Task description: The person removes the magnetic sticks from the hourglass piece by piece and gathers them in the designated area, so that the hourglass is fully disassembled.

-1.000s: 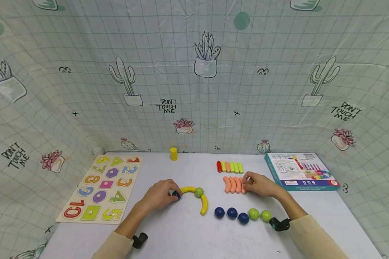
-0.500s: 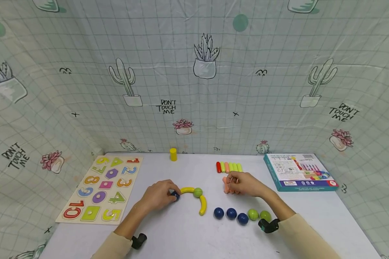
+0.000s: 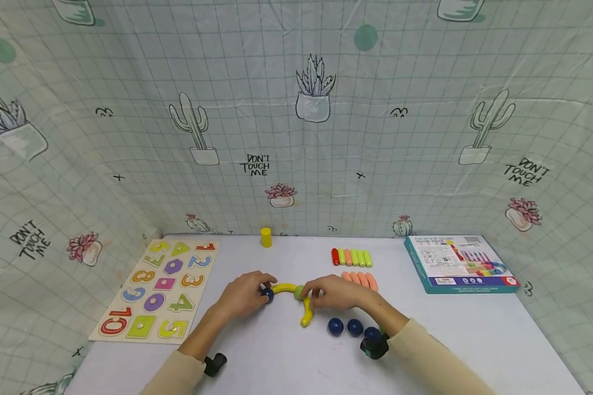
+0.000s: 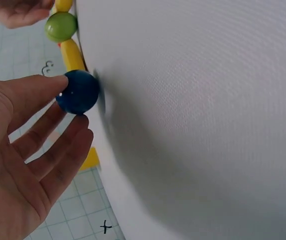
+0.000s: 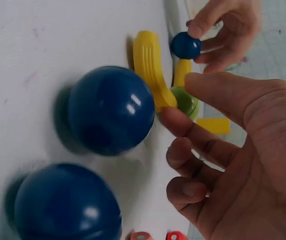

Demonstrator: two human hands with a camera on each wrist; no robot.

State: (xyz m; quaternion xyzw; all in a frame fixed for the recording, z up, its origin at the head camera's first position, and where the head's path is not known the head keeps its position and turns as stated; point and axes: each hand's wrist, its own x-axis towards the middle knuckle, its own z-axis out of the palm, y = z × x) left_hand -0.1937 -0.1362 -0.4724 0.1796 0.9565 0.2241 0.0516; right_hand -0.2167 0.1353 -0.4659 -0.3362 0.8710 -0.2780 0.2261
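Note:
My left hand [image 3: 241, 296] pinches a dark blue ball [image 4: 79, 92] between thumb and fingertips on the table. Against it lies a yellow curved piece [image 3: 283, 287], joined at its other end to a green ball [image 3: 297, 293]. A second yellow curved piece [image 5: 148, 60] runs from that green ball toward the person. Thumb and forefinger of my right hand [image 3: 336, 292] pinch around the green ball, beside its joint with the second yellow piece; the other fingers are curled with nothing in them. The right hand partly covers the green ball in the head view.
Several blue balls [image 3: 354, 328] lie right of the chain. Behind them are orange curved pieces [image 3: 361, 278] and a row of short sticks [image 3: 354, 258]. A yellow cylinder [image 3: 266, 237] stands at the back. A number board [image 3: 158, 293] lies left, a box [image 3: 462, 264] right.
My right hand has moved left from the orange curved pieces to the green ball in the chain. The left hand stays at the blue ball. The second yellow piece has shifted slightly left.

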